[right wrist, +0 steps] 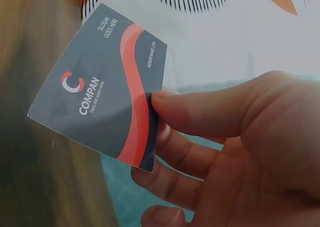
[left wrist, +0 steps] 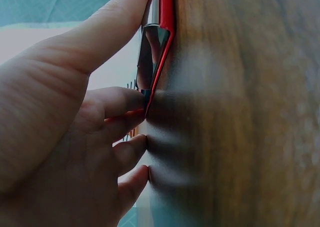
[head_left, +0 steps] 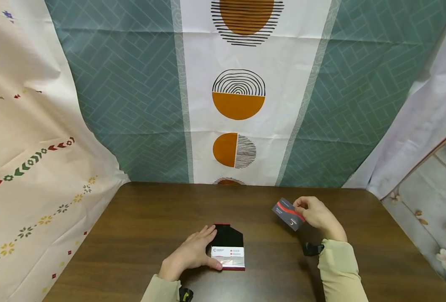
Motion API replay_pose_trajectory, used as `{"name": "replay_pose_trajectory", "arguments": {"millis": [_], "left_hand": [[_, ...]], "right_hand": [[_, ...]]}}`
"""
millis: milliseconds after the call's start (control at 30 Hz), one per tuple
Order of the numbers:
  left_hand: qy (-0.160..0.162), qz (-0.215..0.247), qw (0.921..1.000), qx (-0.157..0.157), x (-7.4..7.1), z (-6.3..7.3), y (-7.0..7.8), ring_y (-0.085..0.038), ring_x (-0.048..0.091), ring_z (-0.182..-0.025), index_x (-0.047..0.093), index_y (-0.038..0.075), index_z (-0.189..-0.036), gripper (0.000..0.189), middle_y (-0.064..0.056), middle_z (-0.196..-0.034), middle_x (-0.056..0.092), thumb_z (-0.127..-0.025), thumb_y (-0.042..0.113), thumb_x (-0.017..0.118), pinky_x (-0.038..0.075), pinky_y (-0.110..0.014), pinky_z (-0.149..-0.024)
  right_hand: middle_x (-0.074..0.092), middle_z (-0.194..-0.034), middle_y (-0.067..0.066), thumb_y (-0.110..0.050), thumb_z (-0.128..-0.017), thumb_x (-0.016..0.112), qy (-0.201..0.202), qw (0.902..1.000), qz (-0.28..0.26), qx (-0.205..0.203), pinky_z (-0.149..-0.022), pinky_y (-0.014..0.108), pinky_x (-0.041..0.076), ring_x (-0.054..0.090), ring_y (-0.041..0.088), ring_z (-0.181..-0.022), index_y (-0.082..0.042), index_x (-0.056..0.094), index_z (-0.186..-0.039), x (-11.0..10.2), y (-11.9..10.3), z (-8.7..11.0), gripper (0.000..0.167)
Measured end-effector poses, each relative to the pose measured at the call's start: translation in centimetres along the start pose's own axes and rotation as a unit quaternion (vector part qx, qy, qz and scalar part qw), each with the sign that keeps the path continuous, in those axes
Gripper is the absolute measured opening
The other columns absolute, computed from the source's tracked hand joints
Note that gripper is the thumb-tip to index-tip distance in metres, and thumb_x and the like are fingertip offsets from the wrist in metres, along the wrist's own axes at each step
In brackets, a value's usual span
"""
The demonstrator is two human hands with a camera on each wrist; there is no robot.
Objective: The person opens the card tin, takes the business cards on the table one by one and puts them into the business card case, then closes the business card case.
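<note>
An opened business card case (head_left: 227, 258) lies on the table, its black-lined lid (head_left: 226, 236) folded back on the far side. White cards show in its near half, and its outer edge is red. My left hand (head_left: 195, 251) holds the case from the left, thumb at the near end and index finger at the lid; in the left wrist view the other fingertips (left wrist: 134, 187) reach down to the tabletop. To the right, above the table, my right hand (head_left: 315, 214) pinches a dark grey business card (right wrist: 85, 87) with a red wave by its edge, between thumb and fingers.
The brown wooden table (head_left: 151, 209) runs back to a hanging cloth (head_left: 132, 105) of green and white with orange circles. A cream patterned cloth (head_left: 37, 167) hangs at the left, and a floral cloth (head_left: 434, 209) borders the right side.
</note>
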State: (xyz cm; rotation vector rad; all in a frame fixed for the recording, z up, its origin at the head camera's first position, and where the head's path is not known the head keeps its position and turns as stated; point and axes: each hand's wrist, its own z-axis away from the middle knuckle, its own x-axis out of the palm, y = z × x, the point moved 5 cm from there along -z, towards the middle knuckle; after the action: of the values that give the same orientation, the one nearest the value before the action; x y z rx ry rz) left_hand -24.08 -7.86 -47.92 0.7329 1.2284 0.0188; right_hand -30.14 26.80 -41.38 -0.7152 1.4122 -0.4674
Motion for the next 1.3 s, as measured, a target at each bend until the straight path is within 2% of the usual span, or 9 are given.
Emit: {"name": "replay_pose_trajectory", "arguments": {"millis": [167, 333, 533, 733, 1000, 1300], "left_hand": [[0.003, 0.004, 1.0000, 0.000, -0.1, 0.1, 0.0, -0.034, 0.022, -0.145, 0.038, 0.001, -0.149, 0.107, -0.012, -0.158, 0.029, -0.069, 0.056, 0.082, 0.022, -0.055, -0.113], [0.003, 0.000, 1.0000, 0.002, 0.0, 0.0, 0.0, -0.034, 0.022, -0.145, 0.038, 0.001, -0.149, 0.107, -0.012, -0.157, 0.029, -0.068, 0.057, 0.082, 0.022, -0.055, -0.113], [0.003, 0.000, 1.0000, -0.003, 0.0, -0.2, -0.1, -0.034, 0.023, -0.145, 0.040, 0.001, -0.148, 0.107, -0.012, -0.157, 0.031, -0.068, 0.057, 0.082, 0.023, -0.054, -0.113], [0.001, 0.006, 0.9999, -0.015, -0.2, -0.3, 0.0, -0.034, 0.023, -0.145, 0.040, 0.001, -0.148, 0.106, -0.013, -0.156, 0.032, -0.068, 0.057, 0.082, 0.023, -0.055, -0.113], [0.005, 0.015, 0.9998, -0.008, -0.1, -0.1, 0.0, -0.035, 0.024, -0.144, 0.040, 0.001, -0.148, 0.107, -0.014, -0.156, 0.032, -0.067, 0.054, 0.084, 0.023, -0.056, -0.112], [0.011, 0.021, 0.9997, -0.002, -0.3, -0.1, 0.2, -0.037, 0.025, -0.143, 0.047, 0.000, -0.143, 0.102, -0.017, -0.154, 0.034, -0.065, 0.052, 0.086, 0.024, -0.057, -0.111]], "right_hand": [[0.056, -0.075, 0.003, 0.005, -0.089, 0.060, -0.022, 0.9992, 0.003, -0.033, -0.058, 0.030, 0.041, 0.049, 0.017, -0.067, -0.001, 0.064, -0.089, 1.7, -2.6, -1.6, 0.007], [0.052, -0.067, -0.001, 0.005, -0.089, 0.060, -0.056, 0.9965, 0.007, -0.063, -0.055, 0.028, 0.039, 0.047, 0.013, -0.061, -0.005, 0.063, -0.083, 4.4, -5.0, -2.4, 0.012], [0.051, -0.064, -0.004, 0.005, -0.089, 0.059, -0.087, 0.9891, 0.045, -0.110, -0.055, 0.027, 0.039, 0.046, 0.012, -0.059, -0.007, 0.064, -0.081, 7.6, -8.0, -2.4, 0.015], [0.052, -0.067, -0.003, 0.002, -0.091, 0.060, -0.123, 0.9815, 0.065, -0.131, -0.058, 0.027, 0.041, 0.048, 0.012, -0.062, -0.008, 0.065, -0.082, 10.5, -10.6, -2.0, 0.015], [0.053, -0.068, -0.005, 0.004, -0.090, 0.059, -0.153, 0.9732, 0.072, -0.155, -0.060, 0.029, 0.042, 0.049, 0.012, -0.064, -0.008, 0.063, -0.080, 12.9, -12.1, -1.8, 0.016], [0.055, -0.069, -0.005, 0.004, -0.089, 0.061, -0.166, 0.9696, 0.084, -0.159, -0.061, 0.029, 0.043, 0.050, 0.012, -0.065, -0.010, 0.064, -0.080, 14.4, -12.3, -1.6, 0.017]]}}
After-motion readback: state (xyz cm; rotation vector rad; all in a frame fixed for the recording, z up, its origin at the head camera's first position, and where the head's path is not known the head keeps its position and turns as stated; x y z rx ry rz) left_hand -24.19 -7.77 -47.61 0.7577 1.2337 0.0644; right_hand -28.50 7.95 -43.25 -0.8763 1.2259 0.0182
